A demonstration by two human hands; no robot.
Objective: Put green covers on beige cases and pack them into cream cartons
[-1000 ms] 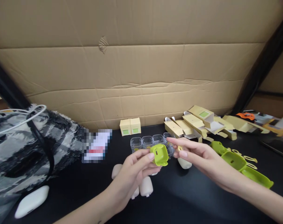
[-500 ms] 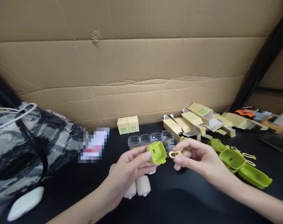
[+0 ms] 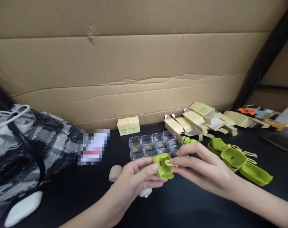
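My left hand (image 3: 136,180) grips a small lime-green silicone case (image 3: 162,166) between thumb and fingers, above the black table (image 3: 182,205). My right hand (image 3: 201,169) pinches a thin yellow loop strap (image 3: 168,163) and presses its end against the slot in the case. Several clear plastic cups (image 3: 153,145) stand in two rows just behind the hands. Beige oval pieces (image 3: 115,172) lie under my left hand, partly hidden.
More green cases (image 3: 236,158) and yellow straps (image 3: 249,154) lie at the right. Folded tan cartons (image 3: 196,122) and two small boxes (image 3: 129,125) sit against the cardboard wall (image 3: 144,63). A furry grey bag (image 3: 27,152) and a white case (image 3: 22,209) are at the left.
My right hand picked up a yellow strap and brought it to the green case, where it now touches the slot. Both hands have dropped slightly lower in view.
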